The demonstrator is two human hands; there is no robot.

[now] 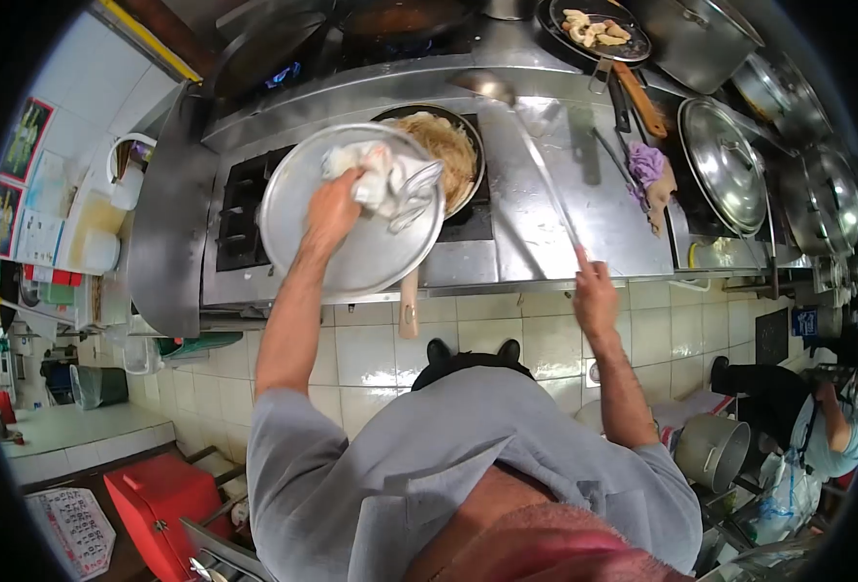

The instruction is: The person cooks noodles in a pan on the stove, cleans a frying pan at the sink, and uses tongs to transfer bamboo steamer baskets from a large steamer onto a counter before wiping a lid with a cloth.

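My left hand (336,206) is closed on a crumpled white cloth (390,184), which lies over the middle of a large round metal lid (351,254). Whether a knob is under the cloth is hidden. The lid covers part of a frying pan (477,155) with a light handle, in which thin noodle-like food (445,145) shows. In my right hand (596,299) is the end of a long-handled ladle (543,167). The bowl of the ladle is at the far edge of the steel counter.
Behind, a wok stands near a blue flame (282,76). At right are a plate of food pieces (599,31), a wooden-handled utensil (640,100), a purple cloth (646,165), a lidded pan (725,165) and several pots. Another person (788,403) is at lower right.
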